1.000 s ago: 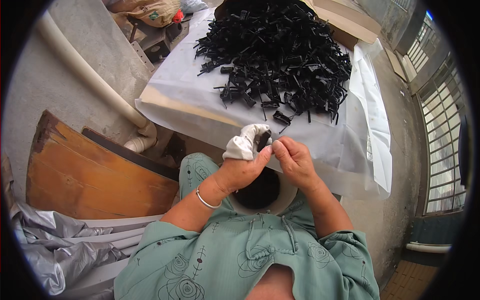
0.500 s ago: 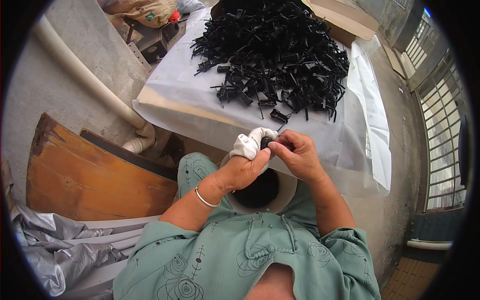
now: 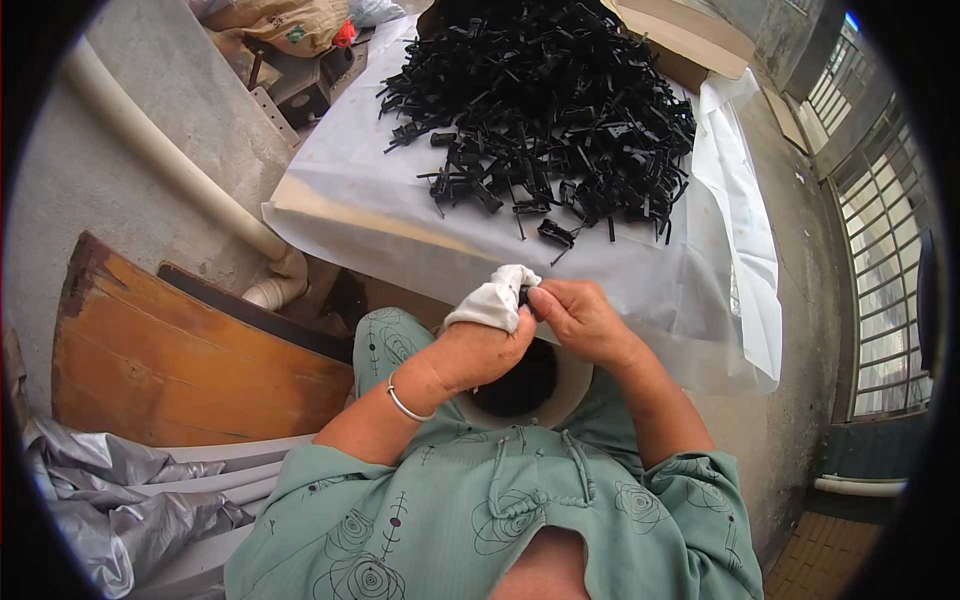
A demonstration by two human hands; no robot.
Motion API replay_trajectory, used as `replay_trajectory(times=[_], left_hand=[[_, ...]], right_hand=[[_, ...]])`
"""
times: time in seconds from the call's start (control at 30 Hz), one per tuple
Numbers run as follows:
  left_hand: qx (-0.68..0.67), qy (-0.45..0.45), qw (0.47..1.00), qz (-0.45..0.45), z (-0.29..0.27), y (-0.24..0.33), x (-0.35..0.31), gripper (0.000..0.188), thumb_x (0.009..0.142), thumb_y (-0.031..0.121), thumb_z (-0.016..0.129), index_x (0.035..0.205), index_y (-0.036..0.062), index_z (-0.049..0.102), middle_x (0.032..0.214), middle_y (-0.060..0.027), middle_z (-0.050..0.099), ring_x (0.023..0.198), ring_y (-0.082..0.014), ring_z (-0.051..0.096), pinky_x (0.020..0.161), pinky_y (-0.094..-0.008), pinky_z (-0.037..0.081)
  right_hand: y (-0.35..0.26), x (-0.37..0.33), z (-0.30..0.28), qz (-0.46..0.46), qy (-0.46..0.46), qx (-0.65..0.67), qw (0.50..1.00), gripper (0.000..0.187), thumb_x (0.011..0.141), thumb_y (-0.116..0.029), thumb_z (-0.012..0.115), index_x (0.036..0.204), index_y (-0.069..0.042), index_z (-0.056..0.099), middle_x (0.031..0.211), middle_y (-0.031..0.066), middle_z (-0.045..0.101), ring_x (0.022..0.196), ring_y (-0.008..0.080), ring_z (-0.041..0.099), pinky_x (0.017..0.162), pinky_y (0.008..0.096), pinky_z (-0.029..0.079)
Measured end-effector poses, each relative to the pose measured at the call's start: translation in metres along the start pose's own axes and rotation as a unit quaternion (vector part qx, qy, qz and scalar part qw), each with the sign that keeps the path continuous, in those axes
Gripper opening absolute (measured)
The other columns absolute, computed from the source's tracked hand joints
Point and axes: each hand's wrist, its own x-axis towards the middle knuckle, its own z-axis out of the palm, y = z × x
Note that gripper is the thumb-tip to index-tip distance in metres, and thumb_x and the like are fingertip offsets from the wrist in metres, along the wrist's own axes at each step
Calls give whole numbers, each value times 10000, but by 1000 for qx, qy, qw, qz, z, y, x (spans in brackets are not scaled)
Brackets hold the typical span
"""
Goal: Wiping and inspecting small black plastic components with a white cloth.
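Black piece (image 3: 524, 297), mostly hidden by fingers, was between the hands off the table's near edge: the left hand (image 3: 488, 348), partly wrapped in white cloth (image 3: 488, 305), closed around it, probably to steady it and spare the skin, while the right hand (image 3: 582, 318) pinched its right end between thumb and finger, seemingly for finer control. Pale tub (image 3: 573, 395) stood just below, between the legs, presumably to catch drops; black heap (image 3: 545, 110) lay far on the white sheet (image 3: 370, 182), one loose piece (image 3: 556, 234) nearest, likely kept within reach.
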Motion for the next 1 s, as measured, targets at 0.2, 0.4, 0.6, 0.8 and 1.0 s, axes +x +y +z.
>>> replay_trajectory(times=[0.2, 0.4, 0.6, 0.8, 1.0], left_hand=[[215, -7, 973, 88, -15, -5, 4, 298, 782, 107, 571, 1069, 25, 569, 1018, -193, 573, 923, -341, 544, 806, -365, 454], [-15, 126, 992, 23, 6, -5, 11, 274, 818, 98, 555, 1069, -12, 543, 1008, -208, 571, 913, -345, 564, 807, -354, 455], [-33, 53, 996, -70, 8, -16, 28, 306, 854, 88, 554, 1137, -1, 479, 910, -99, 582, 745, -133, 571, 598, -262, 488], [-338, -15, 930, -142, 4, 0, 20, 306, 827, 44, 533, 1128, 15, 483, 809, -57, 576, 595, -108, 555, 508, -258, 459], [-431, 6, 893, -127, -5, -8, 13, 275, 860, 29, 513, 1132, 13, 482, 804, -36, 568, 525, -61, 533, 436, -180, 427]], right_hand=[[33, 29, -39, -35, 211, -380, 900, 76, 846, -117, 532, 864, -53, 569, 706, 140, 581, 622, 298, 575, 534, 359, 451], [35, 22, -32, -151, 112, -412, 892, 84, 799, -104, 565, 882, -96, 573, 640, 90, 515, 589, 276, 562, 499, 360, 449], [11, 6, -16, -242, 120, -410, 871, 93, 773, -104, 611, 850, -64, 578, 617, 48, 500, 528, 220, 535, 464, 317, 426], [4, 3, -13, -219, 195, -123, 948, 153, 734, 1, 644, 873, -22, 584, 675, 76, 550, 512, 198, 495, 470, 274, 398], [-3, -5, -8, -253, 141, -111, 951, 141, 717, 2, 660, 838, -14, 588, 655, 83, 535, 500, 211, 483, 468, 299, 393]])
